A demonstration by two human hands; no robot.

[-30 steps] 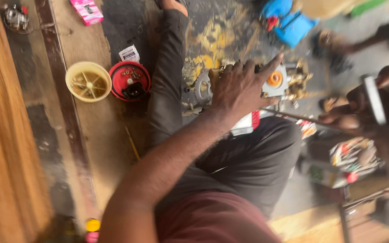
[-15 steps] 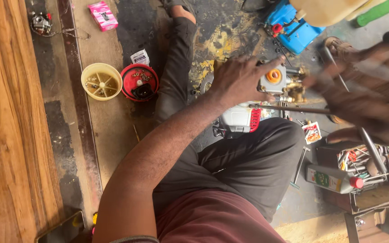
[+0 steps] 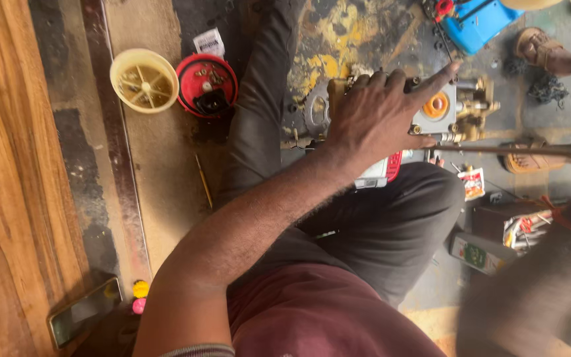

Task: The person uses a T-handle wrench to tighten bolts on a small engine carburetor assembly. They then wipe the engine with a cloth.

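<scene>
Left of frame: a phone lies at the lower left on the edge of the wooden board, with two small round caps just beside it; any shift of your leg could knock them off the edge. Upper left on the floor: a cream plastic fan wheel and a red round cover holding loose small parts, touching each other. They sit near your knee, so a knee swing would likely scatter the parts across the dirty floor. A thin yellow stick lies below them. Centre: your left hand is spread and pressed over the small engine block, fingers wrapped on its top, index finger extended toward the orange port. The block sits on the floor between your legs, upper centre of frame. It is held by palm pressure only; it may tip or slide if force comes from the side. Right: a long thin metal rod runs toward the block, close under your fingers; a slip could jab them. Your right hand is blurred at the lower right; I cannot tell what it grips. Another person's sandalled foot sits upper right, near the work.
</scene>
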